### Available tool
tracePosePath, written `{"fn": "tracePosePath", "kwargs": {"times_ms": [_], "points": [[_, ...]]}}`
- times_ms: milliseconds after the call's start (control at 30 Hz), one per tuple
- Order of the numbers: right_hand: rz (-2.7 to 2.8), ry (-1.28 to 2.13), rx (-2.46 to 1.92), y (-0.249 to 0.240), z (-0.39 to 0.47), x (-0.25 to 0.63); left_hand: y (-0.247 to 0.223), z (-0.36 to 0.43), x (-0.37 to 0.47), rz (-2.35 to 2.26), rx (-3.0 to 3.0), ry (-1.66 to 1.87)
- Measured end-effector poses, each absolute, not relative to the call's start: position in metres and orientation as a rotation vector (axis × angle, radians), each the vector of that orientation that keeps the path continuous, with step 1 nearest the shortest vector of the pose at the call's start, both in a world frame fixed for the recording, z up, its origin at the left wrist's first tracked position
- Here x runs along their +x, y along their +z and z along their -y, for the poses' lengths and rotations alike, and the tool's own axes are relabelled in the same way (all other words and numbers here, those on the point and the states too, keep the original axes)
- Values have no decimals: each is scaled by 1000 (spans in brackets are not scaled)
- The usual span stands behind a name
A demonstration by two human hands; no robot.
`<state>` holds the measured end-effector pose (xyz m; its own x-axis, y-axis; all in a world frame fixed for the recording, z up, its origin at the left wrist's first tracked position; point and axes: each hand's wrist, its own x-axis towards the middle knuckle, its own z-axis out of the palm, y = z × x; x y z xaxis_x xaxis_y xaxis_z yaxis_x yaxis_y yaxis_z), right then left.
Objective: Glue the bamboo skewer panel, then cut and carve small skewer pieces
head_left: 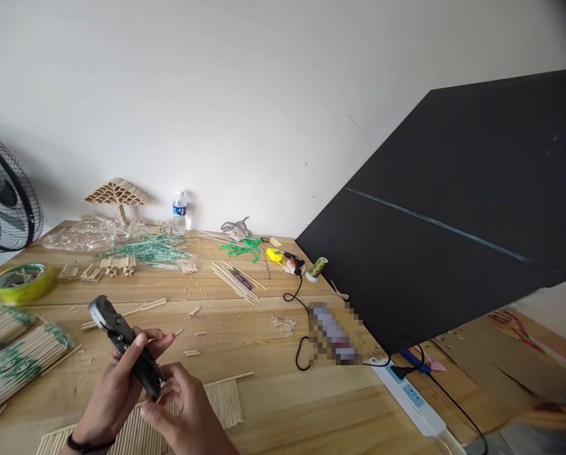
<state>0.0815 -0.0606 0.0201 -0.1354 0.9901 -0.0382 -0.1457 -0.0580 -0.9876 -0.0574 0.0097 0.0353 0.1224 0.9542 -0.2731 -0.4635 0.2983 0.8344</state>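
My left hand [119, 382], with a dark band at its wrist, is closed round a black hand cutter [121, 338]. The cutter's grey-and-black head points up and away to the left. At the lower end of its handles, the fingers of my right hand [183, 404] are curled and pinch at the tip, where a small shiny part shows. Below both hands lies a flat row of light wooden sticks [228, 404], partly hidden by them. A few short stick pieces [192, 352] are scattered just beyond.
Packs of sticks [24, 363] and a yellow tape roll [23, 282] are at left, near a fan [5, 196]. Farther back stand a stick-built tree [116, 193] and a water bottle [179, 213]. A glue gun [294, 260] and power strip [410, 398] are on the right.
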Motion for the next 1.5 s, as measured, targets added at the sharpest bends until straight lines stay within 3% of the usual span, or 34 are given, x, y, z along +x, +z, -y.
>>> {"fn": "tracePosePath", "kwargs": {"times_ms": [400,633,867,1167,1367,1500], "points": [[880,1622,-854,11,51,74,39,-5,-56,-821,453,1050],[1018,1260,-1096,8,58,71,27,-8,-58,-849,523,1179],[841,1350,-1130,-1,48,64,20,-7,-57,-855,991,1345],[968,1474,-1002,23,45,78,23,1,-55,-994,1482,1194],[1454,913,-1254,19,46,94,16,-1,-54,-867,1135,1198],[1502,987,-1252,13,47,93,15,-3,-55,-908,1074,1151]]}}
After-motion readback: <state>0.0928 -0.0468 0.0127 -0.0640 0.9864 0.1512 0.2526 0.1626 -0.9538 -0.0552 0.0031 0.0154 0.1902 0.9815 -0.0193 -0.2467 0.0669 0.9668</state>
